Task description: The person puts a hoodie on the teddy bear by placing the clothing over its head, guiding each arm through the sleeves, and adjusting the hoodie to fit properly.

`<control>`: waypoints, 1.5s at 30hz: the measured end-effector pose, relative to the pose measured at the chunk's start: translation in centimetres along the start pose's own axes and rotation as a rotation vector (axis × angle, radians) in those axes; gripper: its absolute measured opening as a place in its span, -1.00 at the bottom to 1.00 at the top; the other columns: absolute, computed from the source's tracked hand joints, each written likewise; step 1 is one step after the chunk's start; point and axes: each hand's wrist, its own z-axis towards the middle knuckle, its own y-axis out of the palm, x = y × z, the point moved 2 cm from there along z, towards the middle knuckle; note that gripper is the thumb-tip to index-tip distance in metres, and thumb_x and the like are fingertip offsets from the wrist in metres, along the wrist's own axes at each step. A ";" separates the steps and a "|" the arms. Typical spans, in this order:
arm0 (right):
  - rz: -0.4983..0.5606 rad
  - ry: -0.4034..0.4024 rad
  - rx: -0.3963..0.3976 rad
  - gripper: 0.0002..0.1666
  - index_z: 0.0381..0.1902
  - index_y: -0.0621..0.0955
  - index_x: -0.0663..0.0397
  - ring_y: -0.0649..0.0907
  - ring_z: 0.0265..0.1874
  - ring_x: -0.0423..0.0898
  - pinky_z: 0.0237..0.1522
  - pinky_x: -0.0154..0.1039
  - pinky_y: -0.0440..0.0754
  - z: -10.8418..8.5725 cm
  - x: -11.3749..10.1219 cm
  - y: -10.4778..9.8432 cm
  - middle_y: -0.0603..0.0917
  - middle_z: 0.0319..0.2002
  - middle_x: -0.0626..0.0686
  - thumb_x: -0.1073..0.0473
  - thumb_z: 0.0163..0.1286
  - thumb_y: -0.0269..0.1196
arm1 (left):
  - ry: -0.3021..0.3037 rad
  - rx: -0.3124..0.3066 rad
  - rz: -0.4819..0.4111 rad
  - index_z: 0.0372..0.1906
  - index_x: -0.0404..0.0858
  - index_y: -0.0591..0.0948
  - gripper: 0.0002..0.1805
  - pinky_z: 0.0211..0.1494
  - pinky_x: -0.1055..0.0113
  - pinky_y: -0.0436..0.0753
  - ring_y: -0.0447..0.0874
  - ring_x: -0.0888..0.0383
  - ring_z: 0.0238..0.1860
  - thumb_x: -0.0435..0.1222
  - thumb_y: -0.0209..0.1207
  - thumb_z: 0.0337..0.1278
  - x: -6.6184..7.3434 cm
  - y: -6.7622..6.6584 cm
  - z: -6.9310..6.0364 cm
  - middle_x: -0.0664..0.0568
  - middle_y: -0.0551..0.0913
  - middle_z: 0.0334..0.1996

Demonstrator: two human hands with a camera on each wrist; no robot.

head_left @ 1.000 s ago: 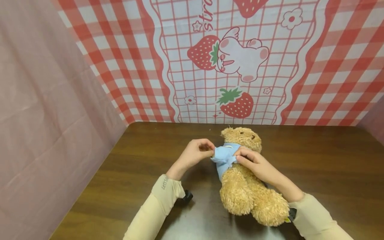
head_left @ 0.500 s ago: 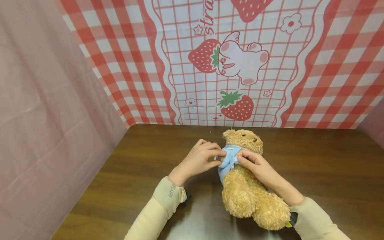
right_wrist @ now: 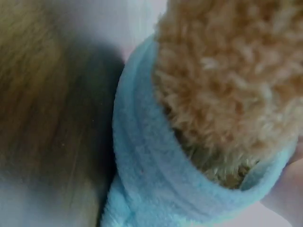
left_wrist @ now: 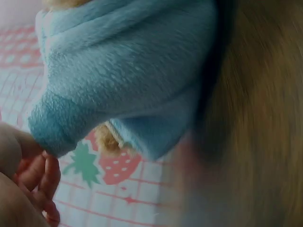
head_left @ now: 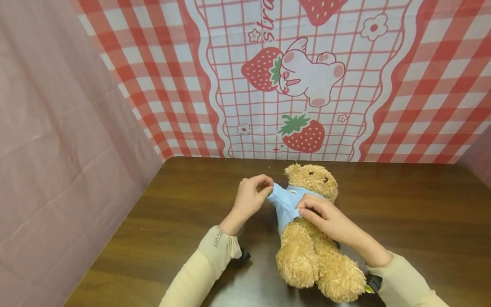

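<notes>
A tan plush teddy bear (head_left: 297, 258) lies on the wooden table, its head toward the back. It wears a light blue fleecy shirt (head_left: 284, 209), bunched around its upper body. At the shirt's left, my left hand (head_left: 250, 197) pinches the end of a sleeve (left_wrist: 59, 120) and pulls it out from the body. My right hand (head_left: 331, 221) pinches the lower front edge of the shirt over the belly. In the right wrist view, the shirt's hem (right_wrist: 175, 175) rings the curly fur (right_wrist: 232, 80); only a bit of that hand shows at the right.
The dark brown table (head_left: 168, 230) ends at a red-and-white checked cloth backdrop (head_left: 176, 85) with strawberry prints. A pink curtain (head_left: 69, 140) hangs at the left. A small yellow-green tag (head_left: 369, 289) sits by the bear's foot.
My left hand opened over the sleeve, then pinched its end and drew it out to the left. The bear's legs have shifted slightly left and toward me. The right hand keeps its pinch.
</notes>
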 end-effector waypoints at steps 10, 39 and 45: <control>-0.237 -0.077 -0.043 -0.76 -0.35 0.49 -0.23 0.39 -0.35 -0.33 -0.27 -0.36 0.30 -0.1 0.2 -0.1 0.42 -0.43 -0.29 0.32 0.28 0.12 | -0.331 -0.273 -0.414 -0.30 -0.35 0.59 -0.84 -0.25 0.39 0.46 0.48 0.27 -0.38 -0.32 0.20 0.06 -3.4 -0.5 0.0 0.09 0.60 -0.44; -0.211 -0.150 -0.236 -0.81 -0.34 0.51 -0.19 0.35 -0.47 -0.38 -0.37 -0.40 0.33 -0.1 -1.9 -0.3 0.44 -0.48 -0.26 0.28 0.33 0.07 | -0.527 -0.128 -0.473 -0.19 -0.49 0.58 -0.76 -0.26 0.35 0.42 0.38 0.28 -0.42 -0.48 0.06 -0.01 -3.2 0.3 -1.0 0.12 0.50 -0.50; -0.177 -0.139 -0.252 -0.82 -0.32 0.52 -0.20 0.36 -0.47 -0.38 -0.40 -0.40 0.34 -0.4 -2.0 -0.8 0.46 -0.47 -0.24 0.26 0.33 0.08 | -0.510 -0.250 -0.489 -0.16 -0.48 0.55 -0.77 -0.07 0.21 0.45 0.43 0.29 -0.33 -0.42 0.05 0.11 -3.9 0.0 -0.8 0.06 0.57 -0.37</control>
